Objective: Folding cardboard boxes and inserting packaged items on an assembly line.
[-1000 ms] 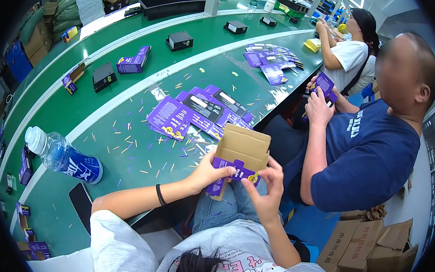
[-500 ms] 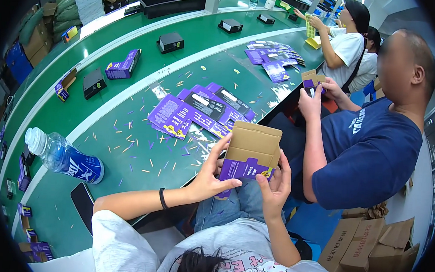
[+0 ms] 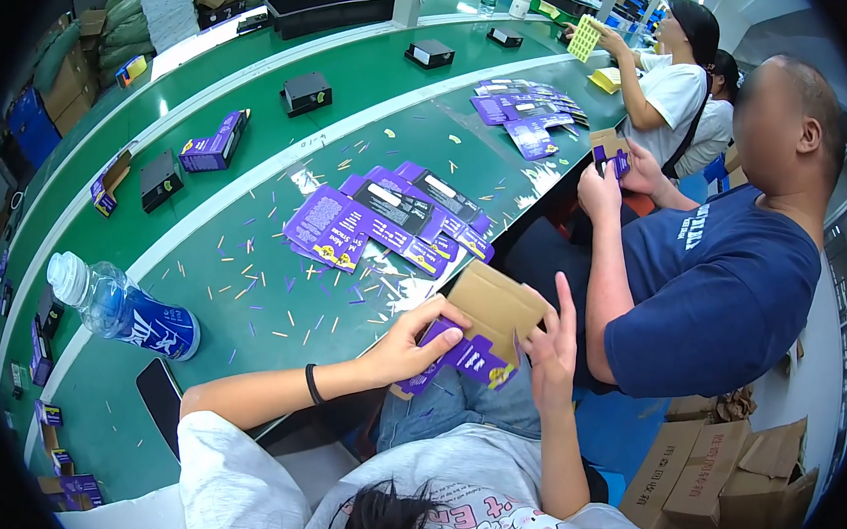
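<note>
Head view: flat purple cartons lie on the table beyond the left hand, which grips the part-folded carton, now tilted. At its far edge, the right hand has spread wide, leaving the left as main support.

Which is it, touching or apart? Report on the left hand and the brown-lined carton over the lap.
Touching: the head view shows the left hand gripping the carton, thumb lying across its purple side.
</note>
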Available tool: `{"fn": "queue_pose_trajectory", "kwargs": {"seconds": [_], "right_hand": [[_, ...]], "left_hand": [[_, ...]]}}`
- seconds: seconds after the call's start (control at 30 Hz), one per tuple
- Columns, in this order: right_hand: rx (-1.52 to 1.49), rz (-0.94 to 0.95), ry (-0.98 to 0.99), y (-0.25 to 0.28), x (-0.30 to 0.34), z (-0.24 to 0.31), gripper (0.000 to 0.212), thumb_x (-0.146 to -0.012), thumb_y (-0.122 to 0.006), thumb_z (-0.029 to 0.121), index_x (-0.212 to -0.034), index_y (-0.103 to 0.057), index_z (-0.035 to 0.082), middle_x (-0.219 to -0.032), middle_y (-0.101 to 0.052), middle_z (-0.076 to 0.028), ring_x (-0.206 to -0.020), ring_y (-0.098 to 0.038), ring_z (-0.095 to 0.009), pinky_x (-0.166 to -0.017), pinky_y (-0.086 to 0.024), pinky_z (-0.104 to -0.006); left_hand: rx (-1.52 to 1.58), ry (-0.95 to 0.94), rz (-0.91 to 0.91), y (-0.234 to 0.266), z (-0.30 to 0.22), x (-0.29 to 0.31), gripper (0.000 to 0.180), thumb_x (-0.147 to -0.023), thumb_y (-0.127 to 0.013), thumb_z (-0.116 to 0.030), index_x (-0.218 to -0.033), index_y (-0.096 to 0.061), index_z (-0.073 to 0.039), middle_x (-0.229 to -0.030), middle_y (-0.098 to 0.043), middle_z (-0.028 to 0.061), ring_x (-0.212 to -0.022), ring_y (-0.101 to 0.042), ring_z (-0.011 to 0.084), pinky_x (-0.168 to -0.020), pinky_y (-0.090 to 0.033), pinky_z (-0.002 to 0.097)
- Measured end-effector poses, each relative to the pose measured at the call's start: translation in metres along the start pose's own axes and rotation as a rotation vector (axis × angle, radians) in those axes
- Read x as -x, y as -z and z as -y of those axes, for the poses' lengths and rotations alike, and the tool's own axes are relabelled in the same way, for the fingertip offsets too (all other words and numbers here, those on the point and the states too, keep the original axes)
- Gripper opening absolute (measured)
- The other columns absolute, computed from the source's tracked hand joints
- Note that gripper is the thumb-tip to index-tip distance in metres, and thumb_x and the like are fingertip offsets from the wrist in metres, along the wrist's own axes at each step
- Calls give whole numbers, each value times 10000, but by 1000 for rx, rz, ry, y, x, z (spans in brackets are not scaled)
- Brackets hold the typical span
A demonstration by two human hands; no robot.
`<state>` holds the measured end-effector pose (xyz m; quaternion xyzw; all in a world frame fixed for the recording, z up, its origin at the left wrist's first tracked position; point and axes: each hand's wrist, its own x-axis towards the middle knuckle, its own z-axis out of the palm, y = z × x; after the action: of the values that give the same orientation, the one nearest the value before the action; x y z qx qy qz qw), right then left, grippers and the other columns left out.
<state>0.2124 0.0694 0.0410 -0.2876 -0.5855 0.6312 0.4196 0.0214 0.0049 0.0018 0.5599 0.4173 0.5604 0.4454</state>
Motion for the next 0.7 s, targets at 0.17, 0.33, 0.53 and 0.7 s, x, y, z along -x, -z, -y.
{"fn": "queue_pose_trajectory", "kwargs": {"seconds": [0.17, 0.33, 0.53, 0.7], "right_hand": [[161, 285, -116, 17, -1, 14, 354, -858, -585, 122, -1201, -580, 37, -1269, -507, -200, -1066, -560, -256, -884, -471, -300], [153, 412, -128, 32, -8, 16, 389, -839, -604, 135, -1207, -567, 16, -1181, -582, -187, -1025, -594, -263, -870, -481, -304], [-6, 379, -302, 29, -10, 16, 305, -862, -594, 110, -1138, -590, -22, -1195, -582, -173, -1030, -594, -219, -860, -488, -281], [86, 280, -276, 23, -11, 24, 240, -851, -602, 76, -1066, -616, -28, -1186, -587, -167, -994, -612, -212, -824, -511, -280]], "left_hand": [[2, 39, 69, -2, -6, -8, 149, -898, -543, -171, -981, -549, -47, -952, -552, 71, -867, -537, 181, -812, -418, 280], [-71, 76, 88, -8, -17, -15, 227, -873, -577, -173, -1055, -518, -51, -957, -523, 77, -809, -521, 158, -762, -413, 260], [-64, 44, -39, -10, -4, -13, 440, -797, -679, -190, -1154, -442, -90, -937, -515, 92, -842, -541, 189, -778, -445, 311], [79, 145, 60, -6, -13, -20, 664, -746, -725, -178, -1283, -339, -114, -950, -497, 104, -857, -539, 178, -774, -454, 307]]}}
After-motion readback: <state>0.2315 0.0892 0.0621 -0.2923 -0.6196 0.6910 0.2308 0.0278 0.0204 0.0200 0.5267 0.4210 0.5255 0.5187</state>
